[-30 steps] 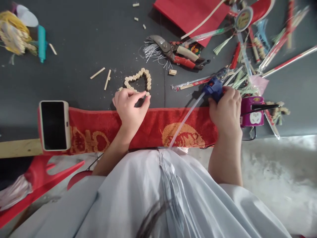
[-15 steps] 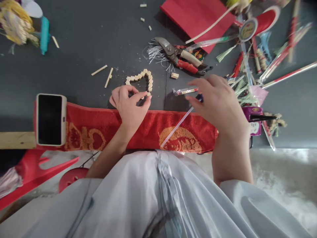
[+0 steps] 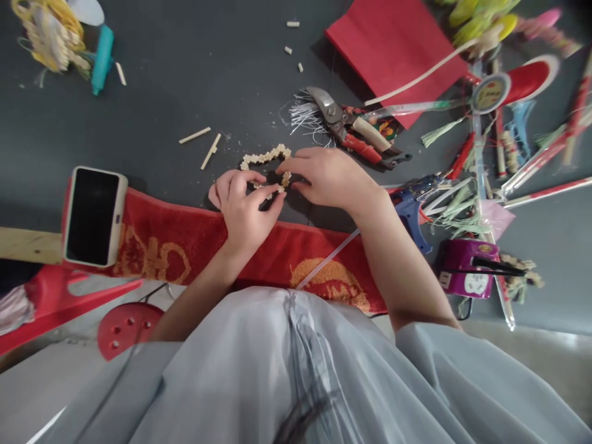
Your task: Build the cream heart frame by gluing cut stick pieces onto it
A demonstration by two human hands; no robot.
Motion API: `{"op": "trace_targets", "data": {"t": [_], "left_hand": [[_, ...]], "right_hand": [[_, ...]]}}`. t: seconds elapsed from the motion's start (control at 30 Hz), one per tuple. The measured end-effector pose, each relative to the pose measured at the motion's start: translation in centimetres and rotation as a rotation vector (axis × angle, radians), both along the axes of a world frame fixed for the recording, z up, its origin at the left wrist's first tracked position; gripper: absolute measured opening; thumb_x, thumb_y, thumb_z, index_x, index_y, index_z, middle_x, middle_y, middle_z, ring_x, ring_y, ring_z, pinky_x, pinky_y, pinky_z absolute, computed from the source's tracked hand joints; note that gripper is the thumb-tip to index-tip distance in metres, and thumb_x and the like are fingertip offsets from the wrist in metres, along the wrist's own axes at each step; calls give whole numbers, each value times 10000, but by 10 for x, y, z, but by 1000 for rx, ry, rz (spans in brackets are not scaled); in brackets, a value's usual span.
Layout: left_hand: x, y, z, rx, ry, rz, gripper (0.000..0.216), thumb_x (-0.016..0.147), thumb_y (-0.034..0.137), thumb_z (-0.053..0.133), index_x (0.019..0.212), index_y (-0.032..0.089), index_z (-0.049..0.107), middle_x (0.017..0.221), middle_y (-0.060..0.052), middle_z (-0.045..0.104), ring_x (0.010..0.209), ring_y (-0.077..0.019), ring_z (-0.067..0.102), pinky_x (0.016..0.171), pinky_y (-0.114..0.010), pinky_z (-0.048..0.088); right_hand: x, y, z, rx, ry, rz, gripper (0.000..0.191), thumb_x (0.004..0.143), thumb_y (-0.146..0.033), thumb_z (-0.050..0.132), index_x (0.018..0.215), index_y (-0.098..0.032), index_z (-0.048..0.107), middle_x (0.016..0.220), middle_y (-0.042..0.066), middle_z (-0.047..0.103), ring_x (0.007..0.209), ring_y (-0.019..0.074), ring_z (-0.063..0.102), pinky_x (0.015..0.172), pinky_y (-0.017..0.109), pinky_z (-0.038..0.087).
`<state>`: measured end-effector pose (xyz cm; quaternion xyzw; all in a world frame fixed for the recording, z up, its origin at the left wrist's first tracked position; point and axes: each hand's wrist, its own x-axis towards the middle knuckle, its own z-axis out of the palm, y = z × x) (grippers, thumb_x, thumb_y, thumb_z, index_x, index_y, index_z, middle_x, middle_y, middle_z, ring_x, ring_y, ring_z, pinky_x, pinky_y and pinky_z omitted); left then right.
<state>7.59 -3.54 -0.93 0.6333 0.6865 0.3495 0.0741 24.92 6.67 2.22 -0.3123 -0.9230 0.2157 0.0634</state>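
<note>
White-framed device (image 3: 92, 216) on red towel (image 3: 157, 229), which lines the table's (image 3: 157, 80) near edge, perhaps as padding. Left hand (image 3: 247, 206), wrist over towel, pinches the beaded loop (image 3: 266, 158) just inside that edge, likely steadying it. Right hand (image 3: 335, 182), forearm slanting in, fingers curled at the loop's right side (gripping or merely touching: cannot tell). Blue glue gun (image 3: 409, 208) lies farther right, handy.

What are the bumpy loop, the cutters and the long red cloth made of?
Bumpy loop: maybe straw or wood; it looks pale, matte and knobbly.
Cutters: the blade looks like metal, grey with a dull shine; the red and cream handles may be plastic-covered, but I can't be sure.
Red cloth: probably soft towelling, since its surface looks fuzzy.
</note>
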Motion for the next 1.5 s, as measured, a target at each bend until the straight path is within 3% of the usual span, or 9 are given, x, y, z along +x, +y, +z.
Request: {"op": "trace_targets", "data": {"t": [0.27,0.7,0.9,1.13,1.5], "left_hand": [[-1,1,-2,-66,-41,15,22,816,362,781,833,349,783,1008,-47,702,1142,-328,570,1073,-577,312],[3,3,9,-180,-13,17,107,838,384,749,762,317,714,999,-38,705,1150,-342,591,1092,-623,288],[2,2,7,-89,80,-7,77,838,385,760,807,325,724,980,-25,728,1084,-327,621,1028,-606,348],[2,2,6,-167,-13,-15,133,841,430,753,786,315,716,977,-32,718,1127,-343,609,1079,-626,299],[3,2,7,-96,75,-36,132,848,417,763,789,316,703,931,-9,736,1071,-309,641,1015,-588,332]], "right_hand": [[1,6,-5,-121,40,21,298,884,-151,521,1130,-208,681,1042,63,674,977,226,601,818,333,438],[4,8,-7,-129,85,25,249,908,-144,537,1060,-260,696,975,28,676,905,194,612,737,314,432],[4,7,-5,-150,93,-11,309,877,-128,540,1109,-254,702,1008,25,676,897,187,624,712,303,414],[4,7,-5,-163,86,-2,268,911,-147,527,1042,-260,731,978,24,653,878,180,620,702,309,403],[5,8,-10,-130,103,14,236,951,-173,519,995,-252,736,939,10,634,831,144,588,651,282,355]]}}
